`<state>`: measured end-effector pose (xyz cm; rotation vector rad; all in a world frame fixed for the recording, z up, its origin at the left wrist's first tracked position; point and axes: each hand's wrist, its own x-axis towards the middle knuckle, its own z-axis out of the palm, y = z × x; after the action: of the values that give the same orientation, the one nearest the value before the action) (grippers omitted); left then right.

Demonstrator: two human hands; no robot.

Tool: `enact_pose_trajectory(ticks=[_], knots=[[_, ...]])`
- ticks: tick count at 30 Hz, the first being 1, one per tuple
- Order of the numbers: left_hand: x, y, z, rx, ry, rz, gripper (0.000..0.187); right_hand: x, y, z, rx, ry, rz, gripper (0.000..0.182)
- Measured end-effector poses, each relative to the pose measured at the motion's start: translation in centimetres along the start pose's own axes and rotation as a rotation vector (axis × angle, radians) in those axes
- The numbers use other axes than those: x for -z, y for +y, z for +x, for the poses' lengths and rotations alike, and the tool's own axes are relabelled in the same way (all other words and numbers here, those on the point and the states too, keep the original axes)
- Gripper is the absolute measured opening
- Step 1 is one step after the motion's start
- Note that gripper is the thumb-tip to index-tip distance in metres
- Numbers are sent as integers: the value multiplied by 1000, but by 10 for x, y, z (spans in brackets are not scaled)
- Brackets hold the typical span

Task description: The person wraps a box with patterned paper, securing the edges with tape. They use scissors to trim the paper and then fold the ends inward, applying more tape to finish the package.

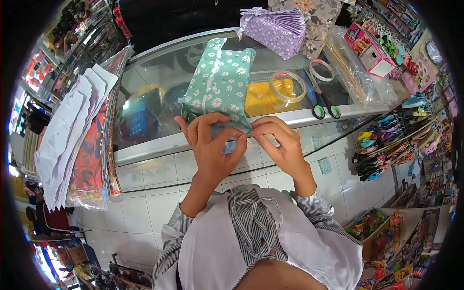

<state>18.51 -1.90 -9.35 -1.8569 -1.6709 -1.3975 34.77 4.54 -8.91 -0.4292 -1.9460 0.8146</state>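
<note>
A green daisy-print paper package (220, 79) lies on the glass counter, its near end at the counter's metal edge. My left hand (212, 145) rests its fingers over that near end, with thumb and index finger pinched at the paper's corner. Against the same corner, my right hand (280, 145) pinches the paper between thumb and index finger. Clear tape runs along the package's top. To its right lie a roll of tape (303, 92), a second roll (332, 72) and scissors (318, 96) with green-ringed handles.
A purple floral pleated package (275, 31) stands at the counter's back, beside a beige floral one (316, 24). White paper sheets (63, 130) lie at the left. Clear plastic and a pink box (369, 48) are at the right. Shelves of goods surround the counter.
</note>
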Motion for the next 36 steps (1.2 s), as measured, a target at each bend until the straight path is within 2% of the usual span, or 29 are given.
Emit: enact_pose_trajectory(ticks=[2, 5, 8, 15, 18, 26, 29, 32, 36], knots=[[-1, 1, 0, 23, -3, -1, 9, 4, -3, 2, 59, -39, -124, 15], [-2, 1, 2, 33, 4, -11, 9, 4, -8, 5, 33, -31, -142, 16], [-3, 2, 2, 34, 20, -15, 9, 2, -3, 4, -5, -8, -42, 20], [-3, 7, 7, 110, 32, -55, 12, -11, -1, 0, -266, 115, 365, 17], [-4, 8, 6, 84, 51, -30, 14, -15, 1, 0, -288, 139, 437, 18], [3, -7, 4, -210, 17, 154, 12, -15, 1, 1, -303, 142, 541, 19], [5, -6, 8, -189, -18, 151, 9, -4, 0, 1, -191, 39, 334, 21], [3, -6, 11, -181, -44, 160, 8, -1, -2, 1, -173, 2, 255, 26], [3, -7, 13, -194, -43, 150, 13, -7, 6, 2, -189, 72, 256, 26]])
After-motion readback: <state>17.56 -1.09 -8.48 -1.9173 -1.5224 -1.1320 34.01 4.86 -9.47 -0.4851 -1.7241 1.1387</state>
